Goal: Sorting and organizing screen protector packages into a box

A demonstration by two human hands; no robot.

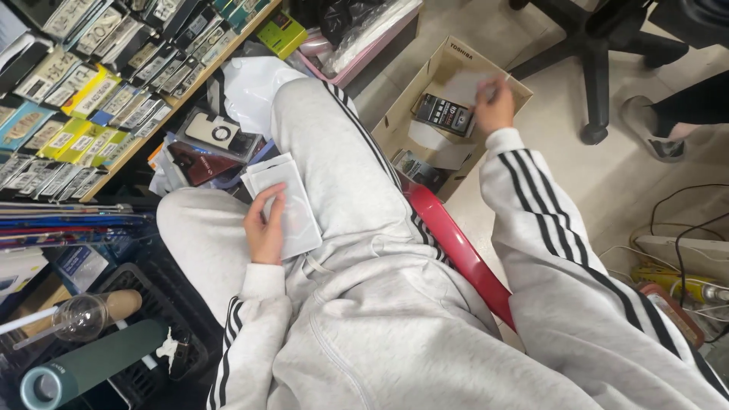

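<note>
Seated on red chair [456, 250], grey tracksuit, legs crossed. Left hand [266, 224] resting flat on a stack of clear flat packets [285, 201] lying on the lap, fingers spread over the top one, pressing it down rather than pinching. Right hand [493, 102] stretched out to 1 o'clock, over the open cardboard box [395, 121] on the floor, fingers pinched on a small white slip or film [474, 83]; hard to tell exactly what it is. Dark packaged item [444, 114] lying in the box just at 9 o'clock of that hand. Shelf of hanging packets [99, 83] at 10 o'clock. Green flask [91, 364] at 7 o'clock.

Step in hand, as judged: sorting or discarding into the box while the stack stays pinned. Next move likely calls for opening the right-hand pinch over the box, then coming back to the lap stack.
</note>
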